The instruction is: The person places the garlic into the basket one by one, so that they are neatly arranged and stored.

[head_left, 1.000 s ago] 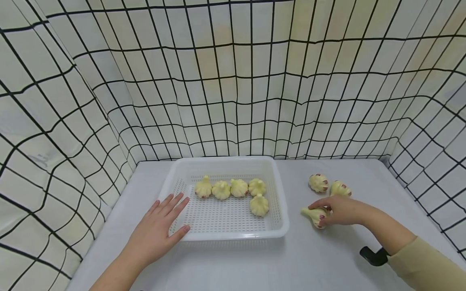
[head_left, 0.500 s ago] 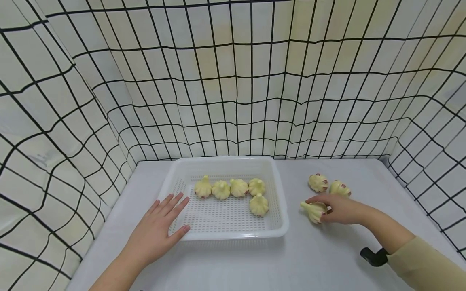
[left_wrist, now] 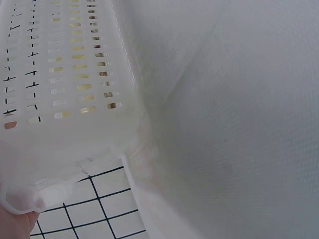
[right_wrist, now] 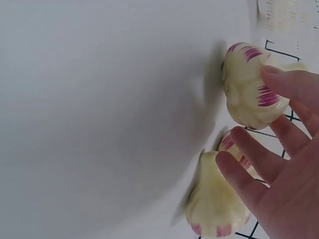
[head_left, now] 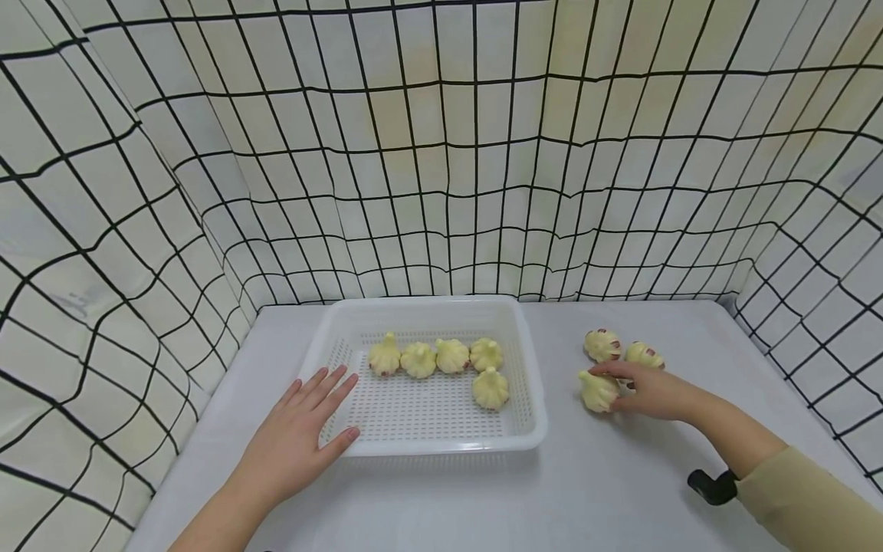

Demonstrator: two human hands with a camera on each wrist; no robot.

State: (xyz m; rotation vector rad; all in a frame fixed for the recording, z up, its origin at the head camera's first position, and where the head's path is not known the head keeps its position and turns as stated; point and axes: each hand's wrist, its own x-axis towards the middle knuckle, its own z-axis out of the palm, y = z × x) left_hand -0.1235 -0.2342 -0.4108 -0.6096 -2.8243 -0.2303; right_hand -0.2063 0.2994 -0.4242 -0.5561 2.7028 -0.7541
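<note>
My right hand pinches a garlic bulb between thumb and fingers, low over the table right of the white basket. In the right wrist view the thumb lies on this purple-streaked bulb, while two other fingers point past it, off its surface. My left hand rests with spread, straight fingers on the basket's left rim. The left wrist view mostly has the basket's slotted side, with a bit of hand at the lower left corner. Inside the basket several bulbs form a row, with one bulb in front at the right.
Two more bulbs, one farther back and one behind my right hand, lie on the white-covered table. Black netting over white sheeting walls the back and sides. A black device sits at my right wrist.
The bulb in my right hand has turned, its neck now pointing more toward the back, and has shifted slightly backward. My left hand and the basket have stayed put.
</note>
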